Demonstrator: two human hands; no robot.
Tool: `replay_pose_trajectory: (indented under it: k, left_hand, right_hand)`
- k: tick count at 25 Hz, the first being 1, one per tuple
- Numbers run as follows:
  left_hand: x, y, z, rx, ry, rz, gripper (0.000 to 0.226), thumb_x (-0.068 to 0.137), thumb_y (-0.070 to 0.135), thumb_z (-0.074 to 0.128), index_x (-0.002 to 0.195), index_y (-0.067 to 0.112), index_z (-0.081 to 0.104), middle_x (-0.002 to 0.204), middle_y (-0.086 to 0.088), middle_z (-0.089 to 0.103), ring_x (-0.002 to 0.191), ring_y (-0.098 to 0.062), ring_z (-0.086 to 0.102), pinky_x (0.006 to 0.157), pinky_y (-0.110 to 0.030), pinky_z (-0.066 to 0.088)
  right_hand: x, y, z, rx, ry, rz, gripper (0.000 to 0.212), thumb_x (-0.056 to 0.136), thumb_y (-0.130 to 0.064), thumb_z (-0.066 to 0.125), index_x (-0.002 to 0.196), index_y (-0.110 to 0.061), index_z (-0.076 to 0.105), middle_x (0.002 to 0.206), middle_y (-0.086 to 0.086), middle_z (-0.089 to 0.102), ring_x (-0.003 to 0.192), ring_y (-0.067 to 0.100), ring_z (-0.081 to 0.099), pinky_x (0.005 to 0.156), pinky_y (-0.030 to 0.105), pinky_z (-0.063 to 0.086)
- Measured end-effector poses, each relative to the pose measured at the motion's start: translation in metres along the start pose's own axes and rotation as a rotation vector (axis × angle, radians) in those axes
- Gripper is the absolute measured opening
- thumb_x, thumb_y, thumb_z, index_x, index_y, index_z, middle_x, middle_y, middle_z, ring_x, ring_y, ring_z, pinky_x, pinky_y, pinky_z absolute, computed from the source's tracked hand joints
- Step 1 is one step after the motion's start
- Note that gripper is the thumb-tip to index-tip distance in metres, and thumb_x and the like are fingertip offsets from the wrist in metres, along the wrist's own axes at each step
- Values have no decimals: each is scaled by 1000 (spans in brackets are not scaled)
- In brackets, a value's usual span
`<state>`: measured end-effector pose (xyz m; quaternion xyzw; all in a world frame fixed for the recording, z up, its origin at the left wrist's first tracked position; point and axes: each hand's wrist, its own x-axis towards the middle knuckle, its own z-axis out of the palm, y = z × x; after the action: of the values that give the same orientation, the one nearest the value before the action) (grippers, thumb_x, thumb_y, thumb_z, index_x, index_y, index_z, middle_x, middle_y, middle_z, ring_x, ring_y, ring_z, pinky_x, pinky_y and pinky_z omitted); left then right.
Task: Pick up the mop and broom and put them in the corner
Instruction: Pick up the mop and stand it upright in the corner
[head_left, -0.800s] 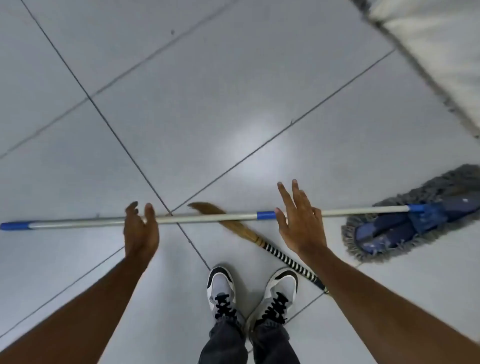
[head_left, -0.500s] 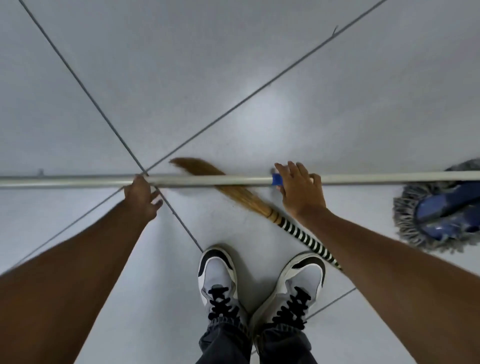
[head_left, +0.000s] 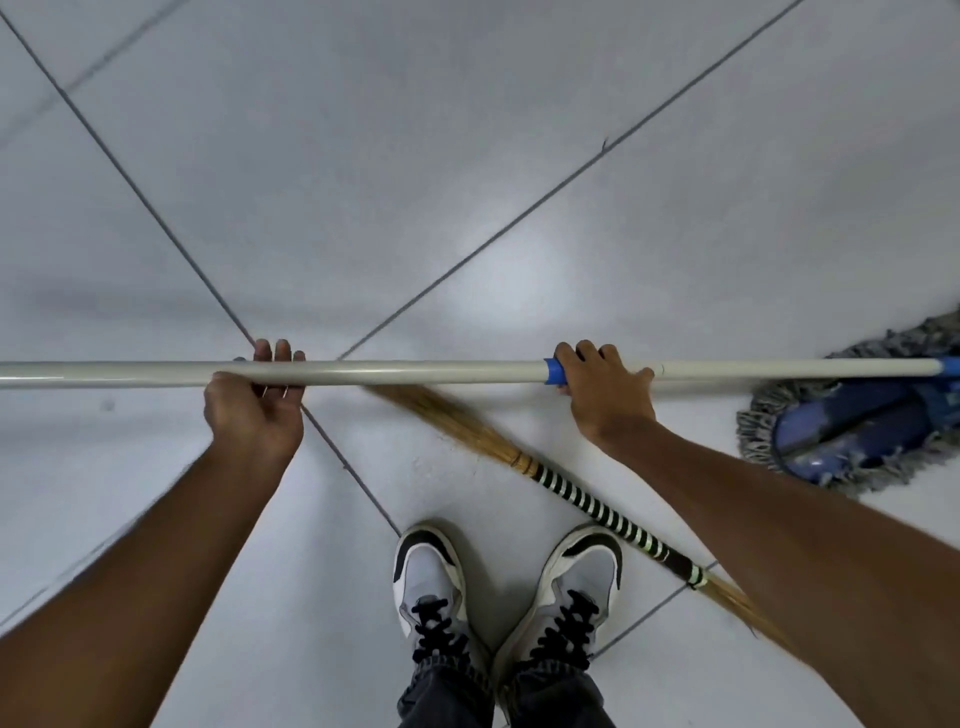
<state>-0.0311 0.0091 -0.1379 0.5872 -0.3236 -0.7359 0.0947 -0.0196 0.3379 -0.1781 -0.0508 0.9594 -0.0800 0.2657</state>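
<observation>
The mop's long white pole (head_left: 415, 372) runs level across the whole view, and its blue-and-grey fringed head (head_left: 852, 421) rests on the floor at the right edge. My left hand (head_left: 254, 402) is wrapped around the pole from below, left of centre. My right hand (head_left: 602, 387) grips it from above, just beside a blue collar on the pole. The broom (head_left: 571, 491) lies on the floor under the pole: straw bristles, then a black-and-white striped handle that runs down to the right beneath my right forearm.
Glossy pale floor tiles (head_left: 467, 182) with dark grout lines spread all around. My two grey, black and white sneakers (head_left: 509, 587) stand side by side at bottom centre, close to the broom's handle.
Both hands reached down from above the pole and closed around it. The view has dropped closer to the floor, and the pole now looks slightly off the floor at the hands.
</observation>
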Motion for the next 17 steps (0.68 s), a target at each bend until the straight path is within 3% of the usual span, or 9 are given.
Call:
replay_pose_trajectory:
  k: [4,8,11,15,17]
  left_hand:
    - [-133,74,113,-54,-341,140,23,95,1,33,89,13,51,70,-4,59,65,-23,59,77,-39,59]
    - [-316,137,250,7,-752,318,20,99,1,37,90,11,52,73,-7,56,63,-23,57,76,-39,57]
    - [-502,179,331,121,-1061,442,21,102,8,42,87,12,57,74,-6,59,65,-21,59,79,-41,55]
    - [-745,208,350,343,-1347,569,17,101,8,47,90,8,60,74,-2,65,68,-17,63,83,-42,56]
    - [-847,216,331,429,-1525,587,13,99,10,50,93,8,61,76,-1,65,70,-15,63,84,-44,56]
  right_hand:
    - [-13,20,-129,201,147,62,16,94,-14,51,110,-17,47,101,3,52,95,26,49,61,42,47]
    - [-45,48,-271,473,371,178,23,86,0,55,105,-12,52,95,7,55,86,23,49,69,38,45]
    - [-113,67,-396,732,540,268,17,84,5,58,94,-8,54,86,5,57,79,21,55,64,31,39]
    - [-247,75,-528,1028,641,410,22,87,3,56,88,-18,51,76,-3,52,70,14,52,62,21,44]
    - [-318,78,-570,1004,789,475,18,90,-1,50,79,-15,52,69,1,45,60,15,40,53,24,39]
